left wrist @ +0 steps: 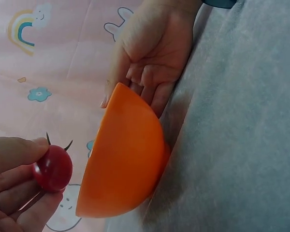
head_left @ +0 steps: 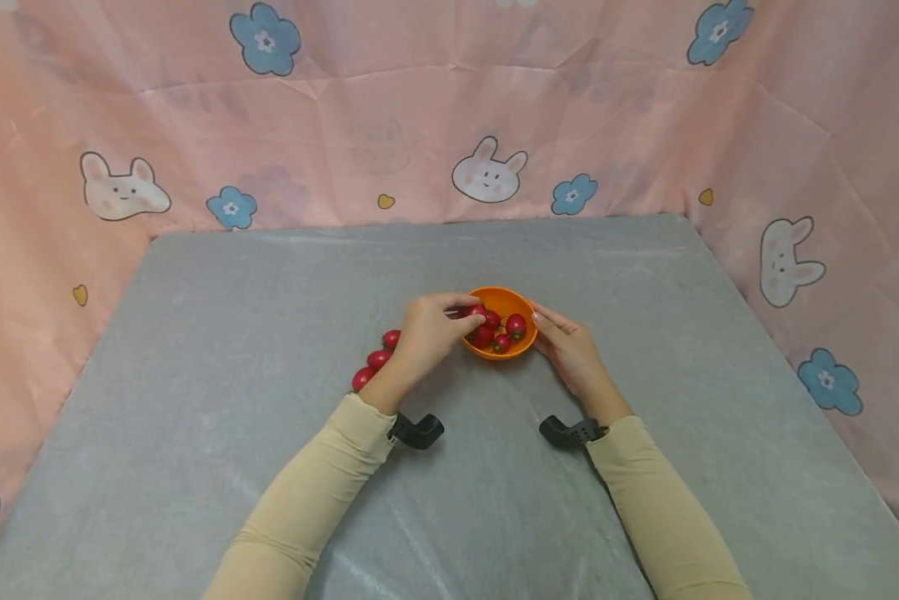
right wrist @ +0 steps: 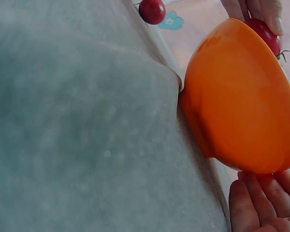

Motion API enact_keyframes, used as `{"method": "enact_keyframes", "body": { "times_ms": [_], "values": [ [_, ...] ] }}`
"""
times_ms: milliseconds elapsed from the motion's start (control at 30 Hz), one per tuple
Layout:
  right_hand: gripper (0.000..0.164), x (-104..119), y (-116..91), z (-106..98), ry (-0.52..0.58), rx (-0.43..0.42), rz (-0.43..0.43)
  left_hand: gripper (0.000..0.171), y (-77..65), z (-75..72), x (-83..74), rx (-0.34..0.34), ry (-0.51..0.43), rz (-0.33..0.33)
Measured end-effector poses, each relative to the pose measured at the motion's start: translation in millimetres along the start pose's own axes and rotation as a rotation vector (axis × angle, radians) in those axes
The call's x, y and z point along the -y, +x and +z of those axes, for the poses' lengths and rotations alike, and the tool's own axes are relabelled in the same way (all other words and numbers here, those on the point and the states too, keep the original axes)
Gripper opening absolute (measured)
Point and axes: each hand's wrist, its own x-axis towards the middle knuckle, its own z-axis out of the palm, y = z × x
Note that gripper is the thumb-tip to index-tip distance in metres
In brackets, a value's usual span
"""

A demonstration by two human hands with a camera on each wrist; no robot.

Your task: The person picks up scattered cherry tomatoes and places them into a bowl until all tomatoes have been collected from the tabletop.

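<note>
An orange bowl [head_left: 507, 297] stands on the table with several cherry tomatoes [head_left: 516, 325] inside. My left hand [head_left: 428, 329] pinches one cherry tomato [left wrist: 54, 168], with green sepals, between thumb and fingers at the bowl's left rim. On the bowl's right side, my right hand [head_left: 575, 357] holds it, thumb at the rim and fingers along the outer wall. Beside my left wrist, three more cherry tomatoes [head_left: 379, 359] show in a slanting row, partly covered by the hand and forearm.
Grey cloth covers the table [head_left: 232, 333]. A pink curtain [head_left: 419, 108] with rabbits and blue flowers hangs behind it and along both sides. Each wrist wears a black band with a curved black piece [head_left: 419, 432] sticking out inward.
</note>
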Motion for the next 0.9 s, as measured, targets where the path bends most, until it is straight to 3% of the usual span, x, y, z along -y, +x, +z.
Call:
{"method": "enact_keyframes", "body": {
  "times_ms": [267,667,900],
  "values": [
    [0.051,0,0,0,-0.022,-0.01,0.016,0.028,0.5,4.5,-2.6,0.034,0.102,0.027],
    [0.051,0,-1,0,-0.008,-0.001,0.012,0.025,2.6,18.9,-4.8,0.109,0.367,0.141],
    [0.052,0,-1,0,0.0,0.001,0.006,0.023,1.6,21.5,-7.5,0.145,0.411,0.163]
  ]
}}
